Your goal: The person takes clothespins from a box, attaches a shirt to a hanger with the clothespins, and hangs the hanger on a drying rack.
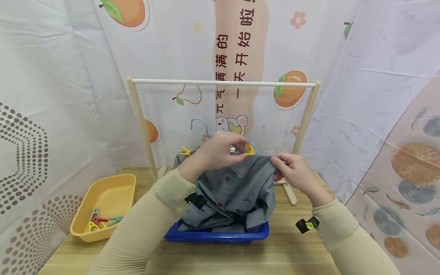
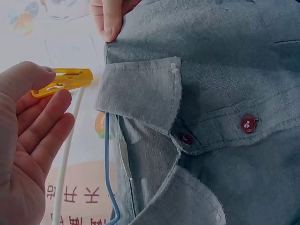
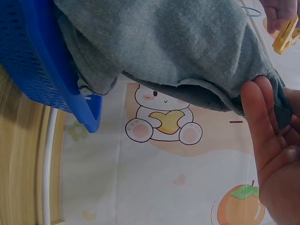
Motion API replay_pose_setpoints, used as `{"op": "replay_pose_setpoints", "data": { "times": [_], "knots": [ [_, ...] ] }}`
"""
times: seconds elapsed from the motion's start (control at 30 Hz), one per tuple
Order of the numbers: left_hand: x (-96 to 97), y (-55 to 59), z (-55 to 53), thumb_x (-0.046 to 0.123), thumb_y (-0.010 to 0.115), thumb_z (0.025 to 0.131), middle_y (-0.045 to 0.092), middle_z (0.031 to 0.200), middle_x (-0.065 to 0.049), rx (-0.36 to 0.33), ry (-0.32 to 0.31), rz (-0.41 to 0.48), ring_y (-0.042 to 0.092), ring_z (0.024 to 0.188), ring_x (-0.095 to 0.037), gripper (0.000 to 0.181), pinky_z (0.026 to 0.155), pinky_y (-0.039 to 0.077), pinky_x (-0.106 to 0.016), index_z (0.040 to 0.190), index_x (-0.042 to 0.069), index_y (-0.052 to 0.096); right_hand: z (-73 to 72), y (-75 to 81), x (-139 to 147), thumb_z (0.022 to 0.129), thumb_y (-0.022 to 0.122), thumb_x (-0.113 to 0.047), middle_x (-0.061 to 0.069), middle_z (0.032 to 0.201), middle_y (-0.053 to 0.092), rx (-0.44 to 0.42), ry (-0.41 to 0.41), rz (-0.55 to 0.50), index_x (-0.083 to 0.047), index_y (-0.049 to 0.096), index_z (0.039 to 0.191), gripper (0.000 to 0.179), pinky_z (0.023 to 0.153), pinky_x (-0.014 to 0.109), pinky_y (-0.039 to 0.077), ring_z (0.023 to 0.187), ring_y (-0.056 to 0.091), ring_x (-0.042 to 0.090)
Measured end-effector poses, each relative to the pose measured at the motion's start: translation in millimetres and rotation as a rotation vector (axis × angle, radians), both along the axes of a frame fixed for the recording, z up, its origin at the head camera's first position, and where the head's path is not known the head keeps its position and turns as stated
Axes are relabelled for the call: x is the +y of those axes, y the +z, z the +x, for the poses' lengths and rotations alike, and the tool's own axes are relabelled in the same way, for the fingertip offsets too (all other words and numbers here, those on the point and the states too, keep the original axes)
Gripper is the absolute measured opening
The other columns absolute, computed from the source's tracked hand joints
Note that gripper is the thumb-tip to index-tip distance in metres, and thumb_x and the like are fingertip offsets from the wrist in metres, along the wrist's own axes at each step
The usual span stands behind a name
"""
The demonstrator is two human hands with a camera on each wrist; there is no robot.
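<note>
A grey button-up shirt (image 1: 233,187) hangs over a blue basket (image 1: 220,237), its lower part resting inside. A blue hanger (image 1: 199,121) shows its hook above the collar; the rest of it is mostly hidden by cloth. My left hand (image 1: 225,149) pinches a yellow clothespin (image 2: 65,82) between thumb and fingers, beside the collar and apart from the cloth. With thumb and fingers, my right hand (image 1: 293,172) pinches the shirt near the right shoulder. Another yellow clothespin (image 1: 185,151) sits on the shirt's left shoulder.
Behind the shirt stands a wooden rack with a white crossbar (image 1: 220,82). A yellow tray (image 1: 111,196) at the left holds several coloured clothespins (image 1: 99,220). Printed curtains (image 1: 165,49) surround the wooden table (image 1: 285,244).
</note>
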State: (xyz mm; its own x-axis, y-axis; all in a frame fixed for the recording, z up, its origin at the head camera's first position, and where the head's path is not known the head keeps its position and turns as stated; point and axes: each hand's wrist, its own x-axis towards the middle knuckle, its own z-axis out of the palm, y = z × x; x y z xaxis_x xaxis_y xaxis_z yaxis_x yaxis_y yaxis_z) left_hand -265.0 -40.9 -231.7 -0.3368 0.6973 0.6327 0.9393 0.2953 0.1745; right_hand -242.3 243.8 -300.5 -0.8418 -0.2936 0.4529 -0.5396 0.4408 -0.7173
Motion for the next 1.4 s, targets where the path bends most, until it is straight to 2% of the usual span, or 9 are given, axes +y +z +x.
{"op": "replay_pose_setpoints", "data": {
  "times": [0.3, 0.57, 0.73, 0.93, 1.13, 1.4],
  "knots": [
    [6.5, -1.9, -2.0, 0.008, 0.075, 0.091, 0.075, 0.103, -0.006, 0.006, 0.004, -0.019, 0.071, 0.085, -0.008, 0.026, 0.056, 0.049, -0.019, 0.116, 0.002, 0.073, -0.8, -0.3, 0, 0.106, 0.059, -0.021, 0.008, 0.07, 0.069, -0.003, 0.01, -0.017, -0.002, 0.073, 0.102, 0.024, 0.06, 0.035, 0.06, 0.06, 0.071, 0.022],
    [12.5, -3.2, -2.4, 0.007, 0.076, 0.09, 0.075, 0.11, -0.006, 0.046, -0.013, -0.015, 0.07, 0.083, -0.008, 0.025, 0.069, 0.053, -0.018, 0.116, 0.003, 0.075, -1.2, -0.4, -1, 0.106, 0.059, -0.021, 0.008, 0.07, 0.069, 0.0, 0.012, -0.017, -0.002, 0.073, 0.1, 0.025, 0.059, 0.035, 0.06, 0.06, 0.071, 0.022],
    [15.3, -4.4, -3.9, 0.008, 0.077, 0.09, 0.075, 0.111, -0.006, 0.067, -0.01, -0.034, 0.07, 0.082, -0.006, 0.025, 0.071, 0.055, -0.021, 0.114, 0.004, 0.076, -1.5, -0.2, -1, 0.106, 0.059, -0.021, 0.008, 0.069, 0.069, 0.005, 0.009, -0.014, -0.002, 0.073, 0.1, 0.025, 0.059, 0.035, 0.06, 0.059, 0.071, 0.022],
    [17.6, -3.6, -4.1, 0.007, 0.077, 0.09, 0.075, 0.11, -0.005, 0.074, -0.014, -0.05, 0.07, 0.081, -0.007, 0.023, 0.068, 0.052, -0.016, 0.113, 0.003, 0.076, -0.7, 0.2, -1, 0.106, 0.058, -0.021, 0.008, 0.068, 0.069, 0.002, 0.012, -0.015, -0.002, 0.072, 0.099, 0.025, 0.059, 0.035, 0.06, 0.059, 0.07, 0.023],
    [18.3, -1.4, -2.2, 0.008, 0.077, 0.091, 0.075, 0.109, -0.004, 0.072, 0.006, -0.083, 0.07, 0.082, -0.008, 0.021, 0.071, 0.053, -0.017, 0.112, 0.005, 0.077, 0.8, 1.6, -2, 0.106, 0.058, -0.021, 0.008, 0.07, 0.069, -0.003, 0.015, -0.012, -0.002, 0.073, 0.102, 0.024, 0.059, 0.035, 0.06, 0.059, 0.071, 0.023],
    [19.5, 1.1, -0.1, 0.009, 0.076, 0.092, 0.075, 0.106, -0.003, 0.105, 0.035, -0.135, 0.069, 0.082, -0.007, 0.019, 0.075, 0.051, -0.017, 0.11, 0.007, 0.079, 0.1, 1.3, -1, 0.106, 0.058, -0.021, 0.008, 0.071, 0.07, -0.008, 0.016, -0.002, -0.001, 0.073, 0.104, 0.025, 0.06, 0.034, 0.06, 0.06, 0.071, 0.022]
  ]
}}
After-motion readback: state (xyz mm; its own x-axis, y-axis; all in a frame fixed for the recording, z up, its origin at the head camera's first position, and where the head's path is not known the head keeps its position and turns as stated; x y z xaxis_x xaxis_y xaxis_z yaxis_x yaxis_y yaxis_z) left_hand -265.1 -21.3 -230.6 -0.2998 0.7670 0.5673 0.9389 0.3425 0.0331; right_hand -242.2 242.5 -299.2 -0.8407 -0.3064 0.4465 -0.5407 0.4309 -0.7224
